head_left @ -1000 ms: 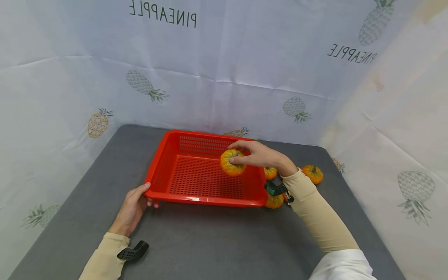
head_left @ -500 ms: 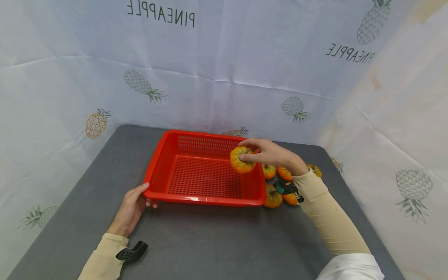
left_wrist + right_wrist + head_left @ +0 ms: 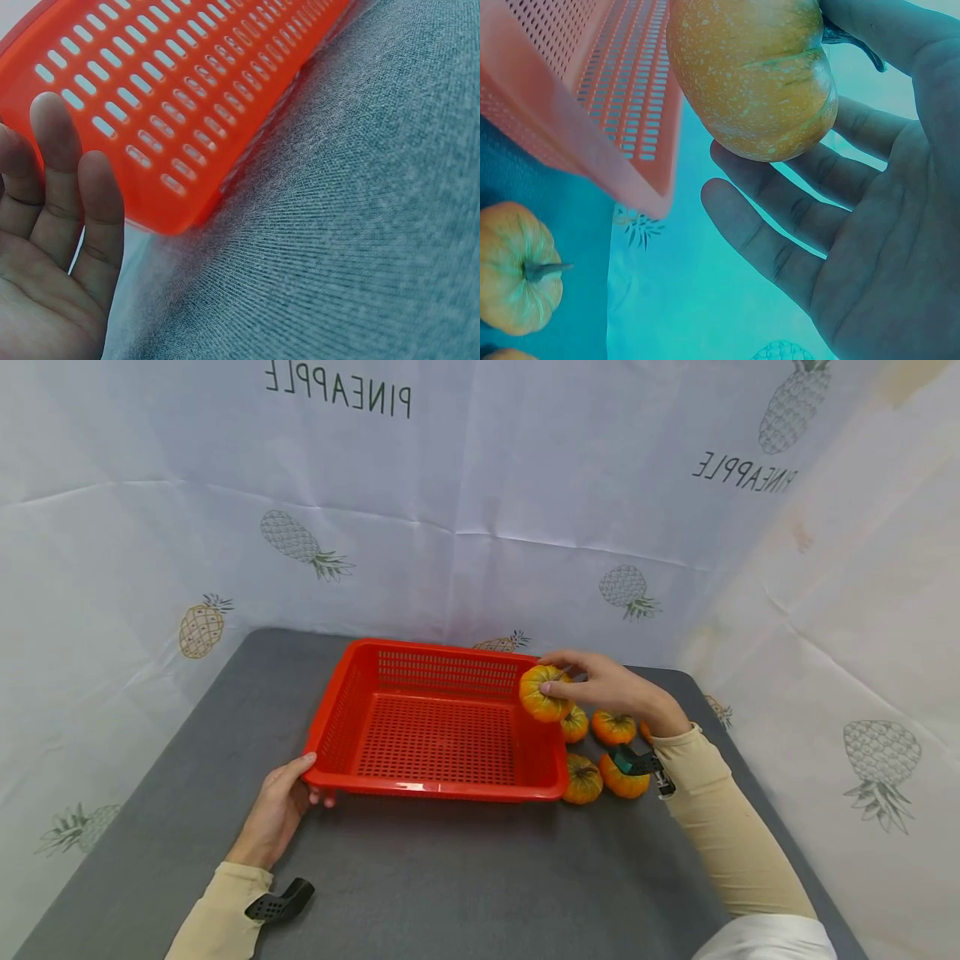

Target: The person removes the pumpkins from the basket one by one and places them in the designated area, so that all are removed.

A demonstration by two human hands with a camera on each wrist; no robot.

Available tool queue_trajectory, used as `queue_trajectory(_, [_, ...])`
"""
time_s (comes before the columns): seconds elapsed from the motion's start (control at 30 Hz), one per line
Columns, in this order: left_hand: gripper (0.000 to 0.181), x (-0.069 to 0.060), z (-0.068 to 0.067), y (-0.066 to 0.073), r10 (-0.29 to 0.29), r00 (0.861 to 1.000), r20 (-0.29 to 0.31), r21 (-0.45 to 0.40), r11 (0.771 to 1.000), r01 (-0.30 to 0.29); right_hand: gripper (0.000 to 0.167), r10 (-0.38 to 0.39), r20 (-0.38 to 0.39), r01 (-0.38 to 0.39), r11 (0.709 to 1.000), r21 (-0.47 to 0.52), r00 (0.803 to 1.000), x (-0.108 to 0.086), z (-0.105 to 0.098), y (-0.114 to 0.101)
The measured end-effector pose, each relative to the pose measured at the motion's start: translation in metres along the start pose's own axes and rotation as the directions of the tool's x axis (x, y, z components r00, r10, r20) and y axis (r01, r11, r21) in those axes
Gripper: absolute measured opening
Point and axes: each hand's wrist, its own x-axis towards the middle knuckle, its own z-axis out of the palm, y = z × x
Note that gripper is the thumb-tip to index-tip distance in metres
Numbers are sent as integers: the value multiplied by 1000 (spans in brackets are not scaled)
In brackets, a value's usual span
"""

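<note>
A red plastic basket (image 3: pixel 465 791) with slotted sides stands on the grey table, and no object shows inside it. My left hand (image 3: pixel 276 810) grips its near left corner, thumb on the rim; in the left wrist view, fingers (image 3: pixel 56 142) lie beside the slotted wall. My right hand (image 3: pixel 617 687) holds a small orange pumpkin (image 3: pixel 542 695) between thumb and fingers, up at the basket's right rim. The right wrist view has this pumpkin (image 3: pixel 754 82) close up, its dark stem toward the palm. Two fingers there are extended below it.
Several more small pumpkins sit to the right of the basket, among them one at the front (image 3: pixel 582 779) and one farther back (image 3: pixel 613 727). Another is partly behind the right wrist. A white cloth with pineapple prints (image 3: pixel 450 485) hangs behind the table (image 3: pixel 450 877).
My right hand has carried the pumpkin rightward and slightly back, from over the basket's inside to its right rim. More pumpkins beside the basket have come into view. My left hand stays at the corner.
</note>
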Motion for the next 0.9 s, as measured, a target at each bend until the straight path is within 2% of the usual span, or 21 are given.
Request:
queue_trajectory(0.27, [40, 0, 0, 0, 8, 1000, 8, -21, 1000, -8, 54, -6, -17, 6, 1000, -1, 1000, -10, -5, 11])
queue_trajectory(0.57, [39, 1, -1, -2, 10, 1000, 16, -39, 999, -10, 57, 60, -49, -61, 998, -16, 997, -25, -15, 20])
queue_trajectory(0.73, [39, 0, -1, -2, 12, 999, 40, -46, 999, -11, 57, 76, -78, -76, 997, -7, 994, -33, -18, 28])
queue_trajectory(0.9, [39, 0, -2, -1, 17, 999, 38, -41, 999, -16, 57, 79, -101, -81, 997, -12, 992, -42, -20, 37])
